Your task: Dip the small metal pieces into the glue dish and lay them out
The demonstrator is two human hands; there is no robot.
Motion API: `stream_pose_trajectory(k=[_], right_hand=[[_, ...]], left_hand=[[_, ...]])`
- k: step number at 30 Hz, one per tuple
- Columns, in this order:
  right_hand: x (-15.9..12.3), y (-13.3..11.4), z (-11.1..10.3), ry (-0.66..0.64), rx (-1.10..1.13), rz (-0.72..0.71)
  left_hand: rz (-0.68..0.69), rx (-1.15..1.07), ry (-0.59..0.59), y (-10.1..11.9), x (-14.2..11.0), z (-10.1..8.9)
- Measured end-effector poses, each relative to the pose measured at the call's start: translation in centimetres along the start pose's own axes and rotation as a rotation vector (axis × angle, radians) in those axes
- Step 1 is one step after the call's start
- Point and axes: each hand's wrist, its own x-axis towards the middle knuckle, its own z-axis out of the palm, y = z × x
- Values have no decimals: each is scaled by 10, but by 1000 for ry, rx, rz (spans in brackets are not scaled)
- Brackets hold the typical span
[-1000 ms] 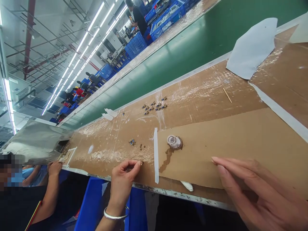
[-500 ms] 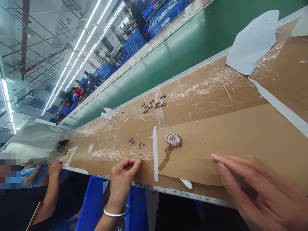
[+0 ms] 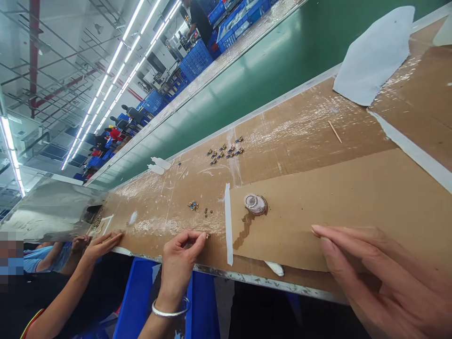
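A small gold-coloured metal piece (image 3: 208, 236) sticks out from the thumb and forefinger of my left hand (image 3: 181, 259), which is closed on it just above the bench's near edge. On the right, my right hand (image 3: 383, 270) is pinched over the brown board (image 3: 339, 197). What its fingertips hold, if anything, is too small to make out. Beyond my left hand lie a little heap of blue-and-gold parts (image 3: 193, 205) and several tiny dark round pieces (image 3: 206, 212). A round lid-like dish with whitish paste (image 3: 255, 204) sits on the board, beside a dark wet stain.
More blue-and-gold parts (image 3: 231, 151) lie scattered farther back. White squeeze bottles (image 3: 157, 165) stand by the green belt (image 3: 268, 70). A wooden stick (image 3: 334, 131) and a white sheet (image 3: 376, 54) are at right. A co-worker's hand (image 3: 106, 242) rests at the left edge.
A co-worker's arm at the left has reached forward, its hand now farther right along the bench edge. My two hands keep almost the same pose; the view has shifted slightly.
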Motion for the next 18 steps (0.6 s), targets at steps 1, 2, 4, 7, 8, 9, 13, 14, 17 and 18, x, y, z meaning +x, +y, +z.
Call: stream_pose_trajectory(k=[1, 2, 4, 7, 8, 9, 13, 14, 17, 18], right_hand=[[0, 0, 0, -3, 3, 9], [1, 0, 1, -4, 7, 16], [1, 0, 2, -6, 16, 22], [0, 1, 2, -9, 21, 4], [0, 1, 2, -10, 21, -5], [0, 1, 1, -17, 22, -6], [-1, 0, 1, -27, 30, 25], [-1, 0, 1, -20, 23, 23], [1, 0, 2, -13, 10, -4], [1, 0, 2, -12, 12, -6]], left_hand=[[3, 2, -4, -1, 0, 0], [5, 3, -8, -1, 1, -1], [3, 5, -17, -2, 1, -1], [4, 15, -33, -1, 0, -1], [6, 20, -35, -1, 0, -1], [10, 24, -34, -1, 0, -2], [19, 37, -42, 1, 0, -2], [23, 41, -46, 2, 0, -2], [37, 56, -59, 4, 0, -2], [38, 61, -61, 5, 0, -2]])
